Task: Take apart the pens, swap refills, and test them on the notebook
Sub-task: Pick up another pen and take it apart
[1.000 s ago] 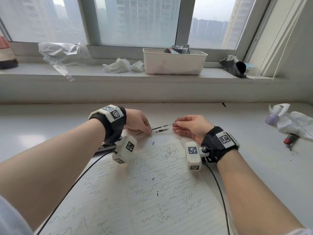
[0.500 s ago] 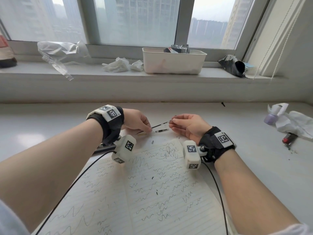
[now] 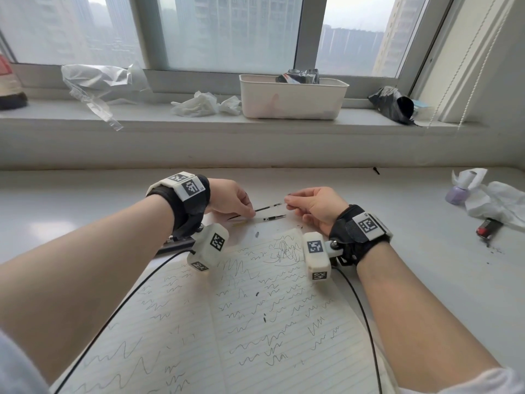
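White rectangular plastic tub (image 3: 292, 99) at twelve o'clock; nothing obstructs. Left hand (image 3: 231, 199) and right hand (image 3: 315, 204) each grip pinched on thin black-tipped refill (image 3: 268, 207); second refill (image 3: 274, 218) on bench.

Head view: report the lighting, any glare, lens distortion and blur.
Head view: soft, hazy daylight comes through the window; shadows are faint; a pale glare patch sits on the desk at left; wide-angle distortion bows the windowsill and stretches both forearms near the frame edges; the left hand, right hand and notebook scribbles are sharp, while the towers outside are washed out.
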